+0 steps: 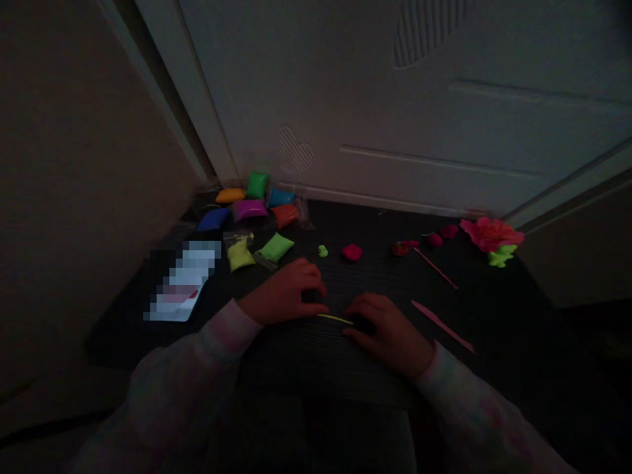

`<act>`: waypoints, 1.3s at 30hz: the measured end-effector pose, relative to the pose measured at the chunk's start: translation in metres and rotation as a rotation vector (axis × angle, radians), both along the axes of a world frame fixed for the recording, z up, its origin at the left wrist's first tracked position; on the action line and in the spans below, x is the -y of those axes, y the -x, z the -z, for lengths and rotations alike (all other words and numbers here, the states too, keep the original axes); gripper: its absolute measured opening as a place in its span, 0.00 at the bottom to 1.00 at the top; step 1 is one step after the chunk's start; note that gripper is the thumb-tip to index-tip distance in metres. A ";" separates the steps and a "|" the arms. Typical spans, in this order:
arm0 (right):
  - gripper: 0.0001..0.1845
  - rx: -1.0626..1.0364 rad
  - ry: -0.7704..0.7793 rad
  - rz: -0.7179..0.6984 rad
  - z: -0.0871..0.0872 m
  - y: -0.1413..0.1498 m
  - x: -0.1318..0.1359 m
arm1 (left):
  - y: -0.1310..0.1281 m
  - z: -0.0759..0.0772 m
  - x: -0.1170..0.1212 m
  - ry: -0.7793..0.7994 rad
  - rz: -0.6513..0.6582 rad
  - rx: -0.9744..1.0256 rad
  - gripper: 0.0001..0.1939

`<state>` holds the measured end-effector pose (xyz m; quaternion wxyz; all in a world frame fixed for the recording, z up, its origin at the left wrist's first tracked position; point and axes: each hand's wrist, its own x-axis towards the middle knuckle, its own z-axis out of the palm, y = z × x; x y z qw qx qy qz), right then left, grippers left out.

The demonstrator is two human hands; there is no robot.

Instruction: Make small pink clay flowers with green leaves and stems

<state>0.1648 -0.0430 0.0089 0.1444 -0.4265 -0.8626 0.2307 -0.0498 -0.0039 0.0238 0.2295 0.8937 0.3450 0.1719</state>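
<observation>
A thin yellow-green clay strip lies on the dark table between my two hands. My left hand rests over its left end, the thumb by the strip and a gap between thumb and curved fingers. At the strip's right end, my right hand has its thumb and fingers apart. Beyond the hands sit a small light green clay lump and a red-pink clay lump. To the right lie a pink modelling knife and a thinner pink tool.
Bags of coloured clay, among them a lime green bag and a yellow bag, lie at the back left. A phone-like bright screen is partly blurred. Small red clay pieces and a pink flower sit right, before a white door.
</observation>
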 end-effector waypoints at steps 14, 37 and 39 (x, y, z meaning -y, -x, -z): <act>0.05 -0.010 -0.063 0.015 0.004 -0.003 0.002 | 0.005 0.002 0.007 0.117 0.066 -0.036 0.05; 0.45 -0.153 -0.132 0.627 -0.003 -0.066 -0.088 | 0.007 0.010 0.001 0.238 -0.180 0.123 0.12; 0.42 -0.144 -0.107 0.621 0.000 -0.066 -0.092 | 0.007 0.009 0.002 0.251 -0.187 0.127 0.12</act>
